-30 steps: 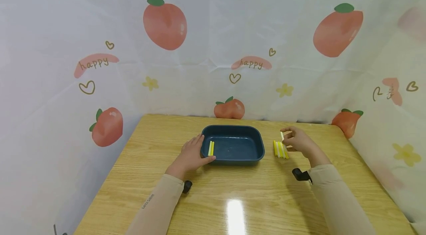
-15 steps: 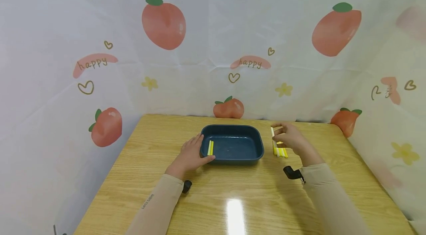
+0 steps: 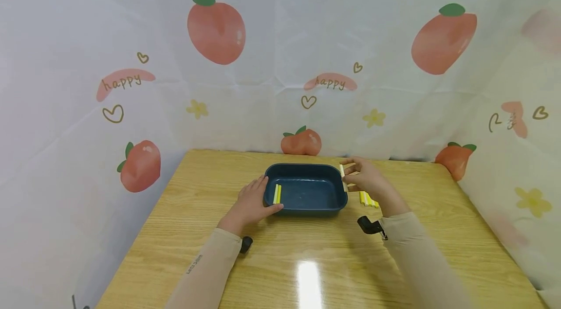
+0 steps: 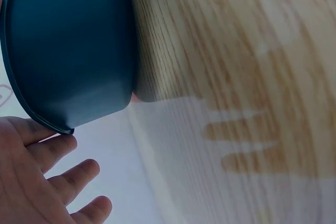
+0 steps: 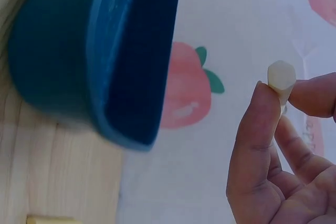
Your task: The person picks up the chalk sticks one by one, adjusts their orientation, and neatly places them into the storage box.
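Note:
A dark blue plastic tub [image 3: 307, 212] stands on the table. My left hand [image 3: 251, 203] rests against its left end, thumb at the front rim; in the left wrist view its fingers [image 4: 76, 179] are extended and spread, with a fingertip touching the rim. Inside the tub, at the left, a white and a yellow chalk stick [image 3: 279, 194] lie side by side. My right hand [image 3: 368, 180] pinches a white chalk stick [image 3: 342, 172] between thumb and fingers at the tub's right rim. Its six-sided end [image 5: 282, 74] faces the right wrist camera.
Right of the tub, several yellow and white chalk sticks [image 3: 368, 200] lie in a row, partly hidden behind my right hand. The wooden table [image 3: 263, 270] meets a white cloth [image 3: 254, 119] printed with peaches at the back and right.
My right hand has moved left from above the row of chalk to the tub's right rim, carrying the white chalk stick. The left hand and the tub stay where they were.

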